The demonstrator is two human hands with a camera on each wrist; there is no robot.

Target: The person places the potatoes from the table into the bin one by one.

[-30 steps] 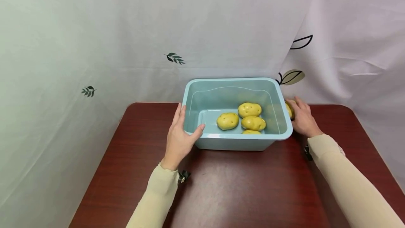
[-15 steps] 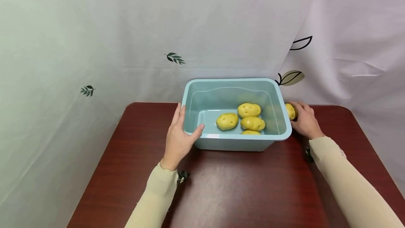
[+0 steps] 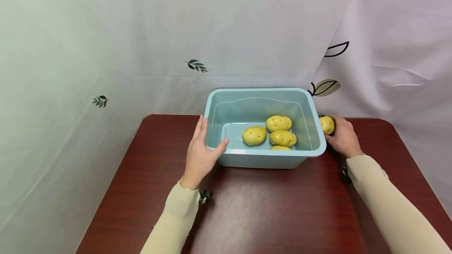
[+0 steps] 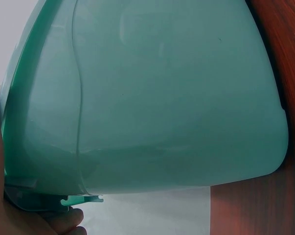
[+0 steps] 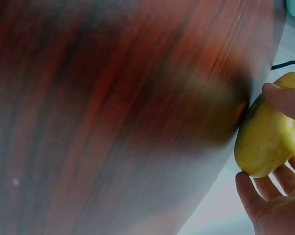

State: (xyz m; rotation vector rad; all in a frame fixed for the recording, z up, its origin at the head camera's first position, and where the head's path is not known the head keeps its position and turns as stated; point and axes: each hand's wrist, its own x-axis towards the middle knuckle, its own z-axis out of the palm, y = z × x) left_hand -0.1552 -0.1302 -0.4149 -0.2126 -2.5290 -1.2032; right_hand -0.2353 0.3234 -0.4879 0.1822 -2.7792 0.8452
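A light blue plastic bin (image 3: 265, 160) stands at the table's far side, with several yellow potatoes (image 3: 283, 138) inside. My left hand (image 3: 199, 158) rests at the bin's front left corner, thumb spread over the front rim and straight fingers along the left side. In the left wrist view the bin's outer wall (image 4: 171, 107) fills most of the picture. Just outside the bin's right side, my right hand (image 3: 343, 138) holds another potato (image 3: 327, 125). The right wrist view shows the thumb across this potato (image 5: 264, 139) and the fingers round its other side.
A dark red-brown wooden table (image 3: 275, 207) lies under the bin and both arms. Directly behind it hangs a white cloth (image 3: 254, 30) with leaf prints.
My right hand has shifted slightly to the right with the potato, which shows more fully beside the bin. My left hand and the bin have stayed in place.
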